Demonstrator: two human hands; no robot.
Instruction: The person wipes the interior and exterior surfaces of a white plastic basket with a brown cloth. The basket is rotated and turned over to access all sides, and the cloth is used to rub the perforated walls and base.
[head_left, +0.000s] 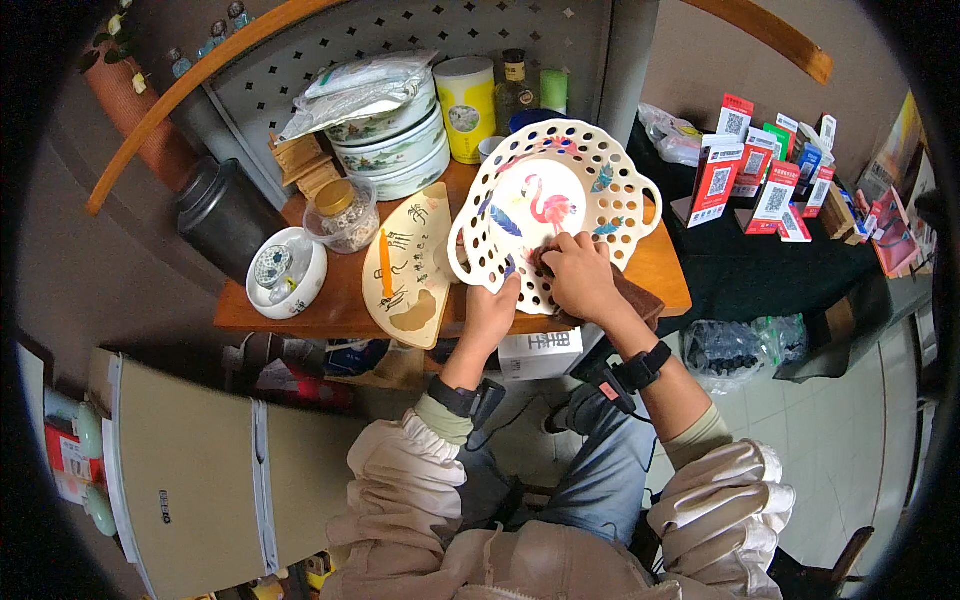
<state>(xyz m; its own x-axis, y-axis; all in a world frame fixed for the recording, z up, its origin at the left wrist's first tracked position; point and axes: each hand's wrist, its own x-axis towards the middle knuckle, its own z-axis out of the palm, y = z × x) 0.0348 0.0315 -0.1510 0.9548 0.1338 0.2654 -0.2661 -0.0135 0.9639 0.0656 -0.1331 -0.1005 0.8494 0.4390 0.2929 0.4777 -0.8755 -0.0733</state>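
A white perforated basket (553, 176) with flamingo and feather prints tilts toward me over the wooden shelf. Its near left rim is gripped by my left hand (491, 311), with the thumb over the edge. My right hand (581, 274) holds a brown cloth (636, 298) and presses part of it against the basket's inner wall at the near side. The rest of the cloth hangs past the rim, below that hand. Left of the basket lies a fan-shaped beige board (412, 262) bearing writing, with an orange stick (385, 262) on it.
On the wooden shelf (341, 319) stand a white bowl (309, 296), a clear jar (349, 225), stacked round boxes (409, 154), a yellow canister (465, 112) and a dark bottle (516, 90). Several code stands (716, 187) occupy a dark-covered table at right. A white box (536, 356) sits below.
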